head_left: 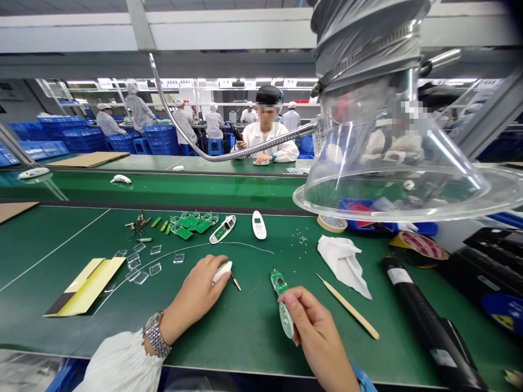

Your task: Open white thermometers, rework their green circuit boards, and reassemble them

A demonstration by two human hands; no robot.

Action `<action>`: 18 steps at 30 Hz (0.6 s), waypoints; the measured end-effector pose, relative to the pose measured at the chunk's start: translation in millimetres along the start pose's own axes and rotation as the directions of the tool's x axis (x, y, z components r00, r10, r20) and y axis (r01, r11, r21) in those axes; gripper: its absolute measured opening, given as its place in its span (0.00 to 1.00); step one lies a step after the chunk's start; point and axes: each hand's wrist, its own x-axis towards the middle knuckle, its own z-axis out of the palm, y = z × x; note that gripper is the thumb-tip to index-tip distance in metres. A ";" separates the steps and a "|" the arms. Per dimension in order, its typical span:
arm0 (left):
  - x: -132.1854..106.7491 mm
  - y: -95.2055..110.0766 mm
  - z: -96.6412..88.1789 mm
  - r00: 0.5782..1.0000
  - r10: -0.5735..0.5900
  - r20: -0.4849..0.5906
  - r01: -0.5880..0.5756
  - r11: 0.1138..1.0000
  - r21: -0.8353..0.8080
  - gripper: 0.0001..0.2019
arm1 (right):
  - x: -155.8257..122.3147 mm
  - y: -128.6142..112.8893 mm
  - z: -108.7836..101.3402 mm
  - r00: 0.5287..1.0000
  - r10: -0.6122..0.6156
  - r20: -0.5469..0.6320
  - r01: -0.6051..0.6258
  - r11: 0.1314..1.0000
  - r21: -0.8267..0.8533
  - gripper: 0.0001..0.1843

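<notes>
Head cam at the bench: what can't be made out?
All in the head view:
- white plastic casing: mostly hidden by the left hand
- circuit board: lower end hidden by the right hand
- tiny bits: too small to identify
- blue crate: distorted by the clear hood

Rows of white fluorescent ceiling tubes [229, 81] flood the factory floor with bright, even light, leaving only faint, soft shadows beneath the bare left hand [192, 294] and right hand [316, 337] on a glossy green workbench mat [229, 332]. Hard glare streaks across a clear curved acrylic hood [392, 179], which also carries a pixelated blur patch. Wide-angle distortion bends the grey metal frame rail [494, 114] at the edge, while distant rows stay fairly sharp.
</notes>
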 end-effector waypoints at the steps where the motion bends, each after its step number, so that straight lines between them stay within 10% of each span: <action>1: 0.1 -2.0 -0.3 1.000 -0.006 0.004 0.006 1.000 -0.013 0.19 | -1.0 -0.4 0.1 1.000 0.005 0.020 -0.004 1.000 -0.012 0.23; 8: 0.5 -11.0 -3.9 1.000 -0.029 0.011 0.030 0.996 -0.082 0.22 | -5.2 4.9 5.9 0.991 -0.004 0.133 0.015 0.996 -0.086 0.22; 13: -24.1 25.4 -11.0 0.993 0.006 -0.114 -0.026 0.984 -0.177 0.14 | -11.5 6.4 18.0 0.996 -0.036 0.084 0.044 0.994 -0.098 0.21; 15: -39.7 45.8 -6.6 0.991 0.045 0.127 0.000 0.943 -0.334 0.15 | -16.2 5.9 23.1 0.993 -0.117 0.016 0.118 0.984 -0.135 0.19; 18: -57.2 63.6 12.5 0.863 0.152 0.482 0.165 0.817 -0.553 0.22 | -25.6 10.5 25.9 0.960 -0.272 -0.066 0.247 0.934 -0.257 0.17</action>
